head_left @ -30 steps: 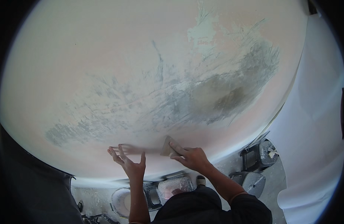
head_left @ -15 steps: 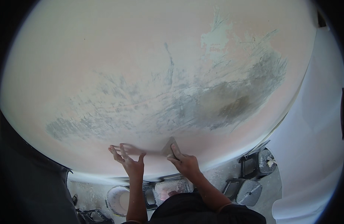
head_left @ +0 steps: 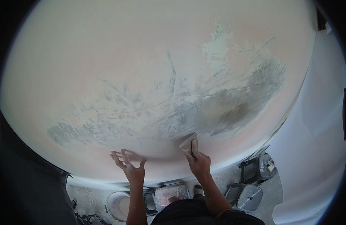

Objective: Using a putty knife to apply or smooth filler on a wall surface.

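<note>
A broad, curved pale pink and cream surface (head_left: 116,48) fills most of the view, painted with a grey and brown mottled band (head_left: 233,105) across its middle. My right hand (head_left: 200,161) grips a flat, triangular putty knife (head_left: 189,144), its blade angled up against the surface just below the grey band. Further left, my left hand (head_left: 131,170) has its fingers spread and holds nothing. Those fingertips rest on or very near the pink lower part of the surface; I cannot tell whether they touch.
Below the surface's lower edge stand a white bucket (head_left: 112,200) and a speckled stool (head_left: 172,195). Two dark stools (head_left: 248,197) sit at the lower right on a spattered floor (head_left: 268,198). White sheeting (head_left: 312,150) hangs at right, dark sheeting (head_left: 26,180) at left.
My right hand has moved to the right and slightly up with the putty knife, whose blade has turned more upright. The left hand stays nearly in place; the whole view has shifted slightly.
</note>
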`<state>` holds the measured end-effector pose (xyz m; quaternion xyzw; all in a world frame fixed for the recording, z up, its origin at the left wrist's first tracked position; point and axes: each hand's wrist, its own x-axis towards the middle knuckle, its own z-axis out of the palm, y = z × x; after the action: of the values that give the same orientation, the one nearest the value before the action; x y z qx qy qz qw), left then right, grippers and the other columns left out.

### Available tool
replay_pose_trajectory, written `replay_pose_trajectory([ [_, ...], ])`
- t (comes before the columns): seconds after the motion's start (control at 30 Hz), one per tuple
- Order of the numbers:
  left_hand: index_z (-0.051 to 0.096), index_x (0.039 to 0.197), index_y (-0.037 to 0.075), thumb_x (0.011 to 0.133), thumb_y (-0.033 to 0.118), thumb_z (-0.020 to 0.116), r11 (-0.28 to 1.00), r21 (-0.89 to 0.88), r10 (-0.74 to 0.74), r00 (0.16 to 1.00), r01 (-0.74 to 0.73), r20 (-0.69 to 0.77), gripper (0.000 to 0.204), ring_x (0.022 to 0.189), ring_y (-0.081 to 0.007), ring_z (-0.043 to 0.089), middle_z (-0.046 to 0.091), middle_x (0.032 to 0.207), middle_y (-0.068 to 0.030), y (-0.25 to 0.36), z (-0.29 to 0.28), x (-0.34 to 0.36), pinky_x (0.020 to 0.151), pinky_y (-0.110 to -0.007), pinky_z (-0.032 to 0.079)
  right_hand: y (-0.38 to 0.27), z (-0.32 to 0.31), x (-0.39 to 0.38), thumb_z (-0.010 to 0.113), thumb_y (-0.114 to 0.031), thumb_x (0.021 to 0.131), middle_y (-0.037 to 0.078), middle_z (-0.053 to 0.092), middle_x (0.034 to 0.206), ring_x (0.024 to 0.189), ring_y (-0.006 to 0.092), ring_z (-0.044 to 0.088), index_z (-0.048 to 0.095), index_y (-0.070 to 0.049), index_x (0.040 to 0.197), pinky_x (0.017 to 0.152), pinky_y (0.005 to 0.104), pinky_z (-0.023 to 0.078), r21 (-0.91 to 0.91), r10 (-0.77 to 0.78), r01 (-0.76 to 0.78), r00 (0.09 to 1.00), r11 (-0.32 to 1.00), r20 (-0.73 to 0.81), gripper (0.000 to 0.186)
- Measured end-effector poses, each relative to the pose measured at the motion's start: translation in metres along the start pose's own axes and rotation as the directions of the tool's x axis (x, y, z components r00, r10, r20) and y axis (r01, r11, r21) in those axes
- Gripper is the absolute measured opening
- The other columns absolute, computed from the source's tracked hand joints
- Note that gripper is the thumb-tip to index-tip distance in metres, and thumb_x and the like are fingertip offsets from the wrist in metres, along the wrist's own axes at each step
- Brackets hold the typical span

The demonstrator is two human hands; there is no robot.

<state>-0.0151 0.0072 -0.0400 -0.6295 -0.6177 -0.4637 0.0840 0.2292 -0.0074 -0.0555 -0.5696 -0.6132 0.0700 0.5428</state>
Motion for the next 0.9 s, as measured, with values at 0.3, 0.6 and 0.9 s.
replay_pose_trajectory([
  [0.3,0.015,0.153,0.015,0.062,0.02,0.088,1.0,0.002,0.003,1.0,-0.003,-0.007,0.116,0.143,-0.0483,0.004,-0.001,0.156,-0.0261,0.001,0.001,0.001,0.111,-0.061,0.024,-0.014,0.009,-0.005,0.069,-0.032,0.086,0.015,0.068,0.074,0.064,0.0298,0.068,0.048,-0.013,0.141,0.056,0.0358,0.052,0.07,-0.035,0.024,0.986,0.997,0.161,0.062],
  [0.6,0.021,0.151,0.011,0.067,0.028,0.086,1.0,0.005,0.017,1.0,-0.017,0.011,0.108,0.143,-0.0507,0.005,0.001,0.155,-0.0264,-0.003,-0.003,0.0,0.111,-0.063,0.024,-0.025,0.007,-0.005,0.072,-0.017,0.084,0.018,0.065,0.072,0.062,0.0299,0.067,0.047,-0.005,0.139,0.059,0.033,0.053,0.043,-0.072,0.066,0.985,0.997,0.159,0.061],
  [0.9,0.021,0.151,0.011,0.068,0.026,0.085,1.0,0.002,0.007,1.0,-0.007,0.018,0.106,0.143,-0.0501,0.005,0.001,0.155,-0.0264,-0.001,-0.003,0.0,0.11,-0.063,0.025,-0.022,0.002,-0.007,0.072,-0.016,0.083,0.017,0.066,0.072,0.062,0.0279,0.066,0.047,-0.009,0.141,0.06,0.0332,0.052,0.091,-0.072,0.059,0.985,0.994,0.157,0.064],
])
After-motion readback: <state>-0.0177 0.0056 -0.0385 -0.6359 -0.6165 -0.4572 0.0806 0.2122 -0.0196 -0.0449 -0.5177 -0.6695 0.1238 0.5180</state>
